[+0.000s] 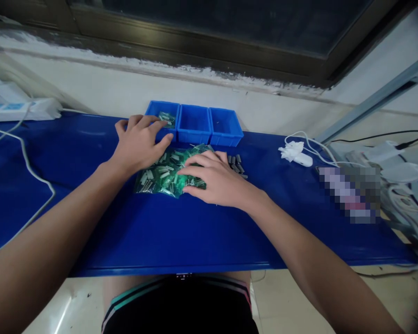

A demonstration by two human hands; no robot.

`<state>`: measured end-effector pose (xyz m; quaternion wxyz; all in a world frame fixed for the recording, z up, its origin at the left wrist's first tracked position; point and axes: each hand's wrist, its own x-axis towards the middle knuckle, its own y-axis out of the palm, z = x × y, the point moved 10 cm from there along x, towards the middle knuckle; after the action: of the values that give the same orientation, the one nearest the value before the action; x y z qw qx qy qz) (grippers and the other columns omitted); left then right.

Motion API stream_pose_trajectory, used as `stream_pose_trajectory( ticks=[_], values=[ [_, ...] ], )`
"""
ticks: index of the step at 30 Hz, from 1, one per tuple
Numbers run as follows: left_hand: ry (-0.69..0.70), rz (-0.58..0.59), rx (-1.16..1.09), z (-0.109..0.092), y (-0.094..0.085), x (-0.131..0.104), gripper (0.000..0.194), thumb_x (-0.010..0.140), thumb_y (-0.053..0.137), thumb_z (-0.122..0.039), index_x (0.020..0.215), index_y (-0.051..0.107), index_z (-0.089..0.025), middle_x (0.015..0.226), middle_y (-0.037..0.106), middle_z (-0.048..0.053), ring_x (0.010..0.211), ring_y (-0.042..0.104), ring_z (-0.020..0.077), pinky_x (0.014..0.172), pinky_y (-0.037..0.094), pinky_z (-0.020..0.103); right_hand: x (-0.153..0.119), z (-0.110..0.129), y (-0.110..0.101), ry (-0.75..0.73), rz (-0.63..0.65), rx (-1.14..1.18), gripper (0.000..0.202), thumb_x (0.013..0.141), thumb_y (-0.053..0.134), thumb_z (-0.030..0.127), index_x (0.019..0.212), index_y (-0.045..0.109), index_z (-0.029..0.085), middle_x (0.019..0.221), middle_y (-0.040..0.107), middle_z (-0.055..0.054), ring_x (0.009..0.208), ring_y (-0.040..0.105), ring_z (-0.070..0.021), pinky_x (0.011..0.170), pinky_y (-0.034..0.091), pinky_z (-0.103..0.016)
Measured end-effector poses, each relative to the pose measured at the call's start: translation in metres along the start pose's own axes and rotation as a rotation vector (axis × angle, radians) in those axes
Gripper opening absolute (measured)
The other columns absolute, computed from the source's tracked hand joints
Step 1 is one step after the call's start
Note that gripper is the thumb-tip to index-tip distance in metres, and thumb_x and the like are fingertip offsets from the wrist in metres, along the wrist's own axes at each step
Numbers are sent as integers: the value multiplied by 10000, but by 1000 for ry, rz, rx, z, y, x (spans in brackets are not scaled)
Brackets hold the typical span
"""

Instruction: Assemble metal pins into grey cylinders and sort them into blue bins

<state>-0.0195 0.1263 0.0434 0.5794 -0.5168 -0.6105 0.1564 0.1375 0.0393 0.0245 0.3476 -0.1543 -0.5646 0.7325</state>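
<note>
My left hand (139, 141) is over the front of the left blue bin (153, 107), its fingers spread and nothing seen in them. Inside that bin lie green bags with small pale pieces (167, 118). Green clear bags (163, 178) filled with small metallic and pale parts lie on the blue table in front of the bins. My right hand (212, 178) rests on the right part of these bags, fingers apart. Just beyond its knuckles, several dark grey cylinders (236, 163) lie on the table.
Two more blue bins, the middle (194, 123) and the right one (226, 125), adjoin the left bin. A power strip (28, 110) with cables stands at the left. White cabled device (301, 159) and a blurred-out item (351, 192) lie at the right, near a metal frame.
</note>
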Motion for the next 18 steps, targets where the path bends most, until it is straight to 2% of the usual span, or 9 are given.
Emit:
stream_pose_trajectory(
  ticks=[3,5,7,9,11,13,15,18],
  values=[
    [-43,-32,-49,9,1,0,537,947,609,-674,1293,771,-295,1512,650,94,1427,505,474,1126,346,740,2,2,-1,-19,-50,-25,256,1096,596,368,1253,780,282,1364,737,-63,1292,582,-294,1109,293,-504],
    [-102,-53,-78,19,3,0,701,906,578,-811,1318,764,-275,1516,634,94,1460,493,456,1132,389,691,3,5,-2,-38,-75,-41,261,1116,557,356,1175,800,284,1342,749,-53,1272,597,-281,1100,291,-491],
    [-161,-49,-98,27,7,-1,791,891,541,-869,1347,750,-257,1523,617,114,1465,514,441,1135,429,642,2,8,-2,-60,-91,-55,306,1135,514,350,1106,810,280,1328,756,-44,1253,607,-266,1101,294,-481],
    [-197,8,-94,29,13,-2,748,932,530,-810,1387,724,-248,1550,590,146,1437,558,443,1146,455,630,2,11,-3,-75,-101,-66,344,1146,483,347,1072,811,275,1328,754,-43,1260,605,-259,1105,308,-478],
    [-208,101,-77,25,19,-3,699,978,507,-728,1453,675,-244,1585,559,169,1424,573,458,1172,452,652,1,15,-2,-92,-99,-79,313,1131,499,337,1144,806,273,1423,710,-60,1348,557,-284,1113,325,-493],
    [-212,191,-65,19,23,-4,721,1001,473,-702,1532,608,-234,1617,527,176,1459,540,463,1211,421,664,0,19,2,-118,-71,-93,311,1096,527,287,1286,773,278,1578,609,-70,1467,459,-327,1145,318,-531],
    [-227,247,-64,16,24,-6,753,1012,443,-699,1591,545,-228,1658,479,173,1509,490,456,1253,378,658,1,23,8,-131,-27,-100,401,1066,522,220,1407,721,291,1678,520,-62,1530,384,-361,1173,299,-573],
    [-248,282,-83,16,25,-6,767,1024,428,-692,1625,501,-222,1712,401,170,1562,422,449,1289,329,650,5,25,13,-121,-11,-118,436,1079,475,178,1419,723,292,1670,540,-61,1527,389,-368,1170,296,-594]
  ],
)
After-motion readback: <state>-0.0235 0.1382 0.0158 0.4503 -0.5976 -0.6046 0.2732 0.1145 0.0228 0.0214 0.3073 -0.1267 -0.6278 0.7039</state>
